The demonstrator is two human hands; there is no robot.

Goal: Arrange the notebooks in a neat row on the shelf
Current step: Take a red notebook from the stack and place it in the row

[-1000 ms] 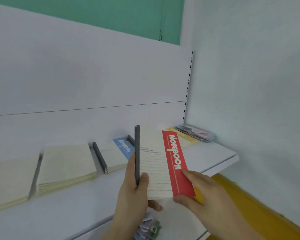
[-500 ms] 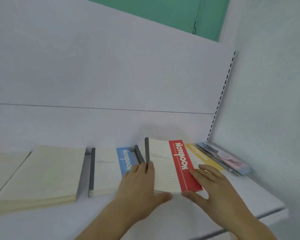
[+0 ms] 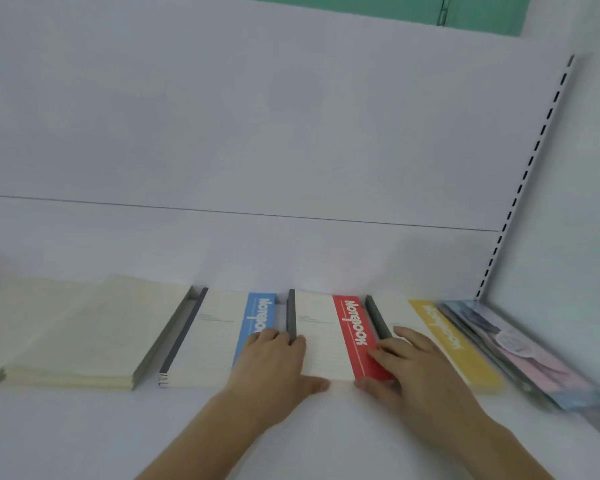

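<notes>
The red-banded notebook [image 3: 329, 336] lies flat on the shelf [image 3: 84, 434], between the blue-banded notebook [image 3: 222, 337] and the yellow-banded notebook [image 3: 444, 341]. Your left hand [image 3: 274, 362] wraps loosely round its dark spine edge, thumb at the front edge; your right hand [image 3: 409, 365] rests flat, fingers spread, on its red band. You appear to be squaring it into the row. Next, align its front edge with its neighbours. Cream stacks [image 3: 70, 330] sit left, pastel packets [image 3: 520, 351] right, crowding the yellow one.
</notes>
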